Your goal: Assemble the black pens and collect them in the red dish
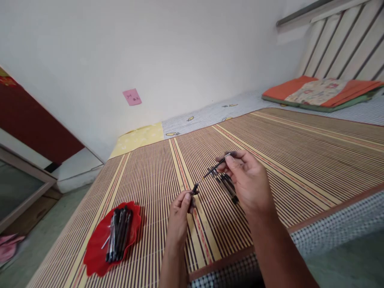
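Both my hands hover over a striped bamboo mat point(156, 176) on a bed. My right hand point(249, 180) pinches the upper end of a thin dark pen refill point(208, 174) between thumb and fingers, and also grips a bundle of black pens point(226, 185) against its palm. My left hand point(180, 212) is closed on a small dark pen part at the refill's lower end point(195, 188). The refill slants between the two hands, just above the mat.
A red scalloped plate point(93, 256) with several black pens point(118, 232) lies at the mat's near left. An orange folded pillow point(321, 93) rests at the far right by a slatted headboard point(345, 44). A pink note point(132, 97) sticks on the wall. The bed edge runs close to me.
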`<state>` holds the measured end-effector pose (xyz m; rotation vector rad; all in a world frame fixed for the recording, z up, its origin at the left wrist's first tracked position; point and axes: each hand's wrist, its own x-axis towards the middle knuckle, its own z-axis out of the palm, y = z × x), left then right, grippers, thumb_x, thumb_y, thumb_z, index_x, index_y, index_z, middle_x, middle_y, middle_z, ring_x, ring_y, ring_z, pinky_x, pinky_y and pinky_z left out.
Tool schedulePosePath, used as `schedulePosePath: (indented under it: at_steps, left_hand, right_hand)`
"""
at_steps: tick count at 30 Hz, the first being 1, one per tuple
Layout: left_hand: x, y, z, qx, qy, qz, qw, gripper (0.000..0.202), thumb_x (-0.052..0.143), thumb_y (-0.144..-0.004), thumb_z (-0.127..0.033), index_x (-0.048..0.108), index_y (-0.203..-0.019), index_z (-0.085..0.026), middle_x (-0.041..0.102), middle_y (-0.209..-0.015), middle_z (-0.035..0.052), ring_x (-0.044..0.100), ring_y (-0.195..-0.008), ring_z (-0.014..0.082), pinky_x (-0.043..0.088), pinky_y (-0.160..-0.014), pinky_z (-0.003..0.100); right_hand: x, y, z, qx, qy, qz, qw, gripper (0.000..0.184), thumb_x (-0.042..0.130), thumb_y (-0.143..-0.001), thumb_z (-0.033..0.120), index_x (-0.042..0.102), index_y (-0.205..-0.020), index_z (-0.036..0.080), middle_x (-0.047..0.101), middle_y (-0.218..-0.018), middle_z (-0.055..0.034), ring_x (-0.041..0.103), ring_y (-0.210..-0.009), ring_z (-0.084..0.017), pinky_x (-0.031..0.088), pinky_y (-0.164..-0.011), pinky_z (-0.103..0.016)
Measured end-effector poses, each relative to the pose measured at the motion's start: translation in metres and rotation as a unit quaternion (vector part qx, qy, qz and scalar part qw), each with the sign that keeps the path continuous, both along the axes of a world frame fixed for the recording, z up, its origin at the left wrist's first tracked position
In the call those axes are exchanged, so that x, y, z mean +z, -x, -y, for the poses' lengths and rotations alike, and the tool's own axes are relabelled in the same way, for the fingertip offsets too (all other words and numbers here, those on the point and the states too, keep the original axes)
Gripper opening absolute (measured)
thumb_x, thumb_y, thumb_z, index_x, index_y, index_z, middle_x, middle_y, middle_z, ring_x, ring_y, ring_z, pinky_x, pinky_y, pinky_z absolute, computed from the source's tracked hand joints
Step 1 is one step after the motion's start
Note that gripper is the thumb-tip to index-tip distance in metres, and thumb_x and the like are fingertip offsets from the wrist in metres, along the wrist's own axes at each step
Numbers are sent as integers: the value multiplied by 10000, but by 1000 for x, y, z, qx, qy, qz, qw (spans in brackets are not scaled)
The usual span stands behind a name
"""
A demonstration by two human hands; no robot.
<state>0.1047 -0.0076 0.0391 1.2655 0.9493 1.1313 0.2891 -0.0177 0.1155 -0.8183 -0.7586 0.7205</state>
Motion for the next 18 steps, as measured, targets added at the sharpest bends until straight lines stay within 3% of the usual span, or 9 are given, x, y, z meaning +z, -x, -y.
schedulePosePath:
  at_steps: [7, 18]
  left_hand:
    - [2, 2, 0, 22, -15, -31, 999, 291, 639, -916, -442, 748, -1009, -188, 552, -753, 5, 467, -694, 134, 369, -634, 230]
    - [-3, 3, 2, 19, -15, 1, 1000, 246, 697, -877, -418, 757, -998, -213, 647, -875, 34, 538, -779, 153, 420, -699, 237]
  right_hand:
    - [3, -1, 5, -10, 3, 37, 999, 155, 711, -854, 298, 628, -925, 188, 728, -875, -28, 663, -666, -110, 581, -671, -268]
    - [10, -2, 8, -54, 6, 87, 995, 129, 664, -883, 295, 619, -938, 188, 730, -878, -44, 660, -663, -124, 585, -665, -288]
